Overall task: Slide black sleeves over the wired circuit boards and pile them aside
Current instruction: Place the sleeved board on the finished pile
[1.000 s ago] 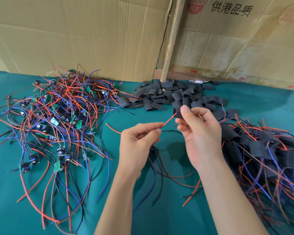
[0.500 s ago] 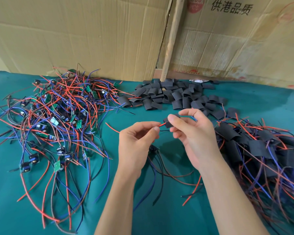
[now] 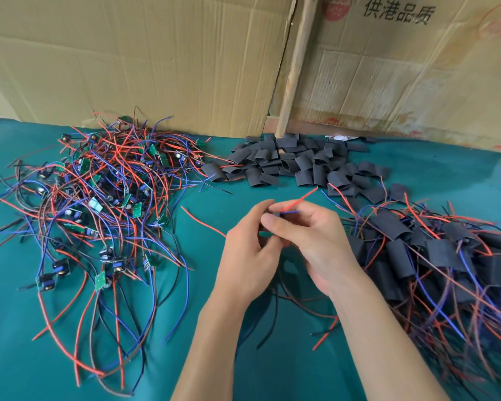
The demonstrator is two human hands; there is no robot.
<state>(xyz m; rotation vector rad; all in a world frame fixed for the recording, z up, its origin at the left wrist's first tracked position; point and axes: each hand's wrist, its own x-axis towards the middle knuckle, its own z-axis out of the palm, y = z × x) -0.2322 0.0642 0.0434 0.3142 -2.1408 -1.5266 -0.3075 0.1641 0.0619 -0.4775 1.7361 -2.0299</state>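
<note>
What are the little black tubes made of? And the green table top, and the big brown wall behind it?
The black sleeves look like thin, matte, soft plastic or rubber: they lie flattened and bent. The green table cover looks like cloth, maybe felt: dull, no shine, though I can't be sure. The brown wall is cardboard: creased, ribbed sheets with printed box markings.

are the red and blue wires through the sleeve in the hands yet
Yes, through. The red wire and blue wire stick out past the black sleeve pinched between the left hand and right hand.
</note>
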